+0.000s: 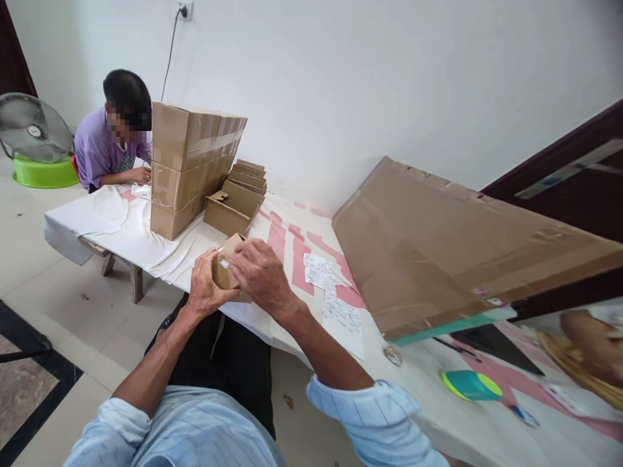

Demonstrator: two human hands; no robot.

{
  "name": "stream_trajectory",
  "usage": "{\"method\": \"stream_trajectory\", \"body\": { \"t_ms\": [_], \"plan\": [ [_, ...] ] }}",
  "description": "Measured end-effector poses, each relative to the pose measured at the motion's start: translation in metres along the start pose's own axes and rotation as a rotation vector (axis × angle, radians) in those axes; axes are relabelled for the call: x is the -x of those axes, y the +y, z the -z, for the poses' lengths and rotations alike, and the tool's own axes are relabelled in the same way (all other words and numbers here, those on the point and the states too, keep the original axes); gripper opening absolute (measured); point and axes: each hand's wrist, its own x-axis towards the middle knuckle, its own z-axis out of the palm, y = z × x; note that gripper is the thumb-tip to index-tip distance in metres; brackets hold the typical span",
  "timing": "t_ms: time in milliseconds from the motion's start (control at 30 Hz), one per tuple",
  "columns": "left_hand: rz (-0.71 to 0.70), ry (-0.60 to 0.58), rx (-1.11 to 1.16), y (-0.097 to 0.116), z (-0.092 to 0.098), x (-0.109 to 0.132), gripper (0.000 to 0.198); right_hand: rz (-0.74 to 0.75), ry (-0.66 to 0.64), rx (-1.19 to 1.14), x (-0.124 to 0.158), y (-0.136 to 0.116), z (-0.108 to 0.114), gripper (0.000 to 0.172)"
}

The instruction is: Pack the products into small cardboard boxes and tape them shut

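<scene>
A small brown cardboard box (226, 275) is held tilted at the table's front edge, above my lap. A small white label (224, 263) shows on its face. My left hand (207, 287) is closed round the box's left side, with the thumb along its lower part. From the right, my right hand (263, 272) grips the box with curled fingers, the fingertips against it near the label. Part of the box is hidden behind my right hand. Just beyond it stands an open cardboard box (232, 211) with several upright cardboard flaps or boxes behind.
Taped cartons (178, 175) stand stacked on the cloth-covered table (117, 224). A person in purple (95, 146) leans there. Printed sheets (321, 272), a tape roll (392, 355) and a large cardboard panel (438, 246) are to the right. A fan (34, 130) stands far left.
</scene>
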Motion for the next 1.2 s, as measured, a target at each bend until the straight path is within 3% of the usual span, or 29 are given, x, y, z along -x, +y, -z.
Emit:
{"method": "stream_trajectory", "body": {
  "t_ms": [267, 1200],
  "plan": [
    [0.036, 0.005, -0.016, 0.003, -0.008, 0.004, 0.111, 0.079, -0.153, 0.131, -0.013, 0.004, -0.015, 0.022],
    [0.001, -0.006, -0.005, 0.018, -0.007, 0.0, 0.107, 0.076, -0.238, 0.195, -0.023, 0.003, -0.012, 0.027]
  ]
}}
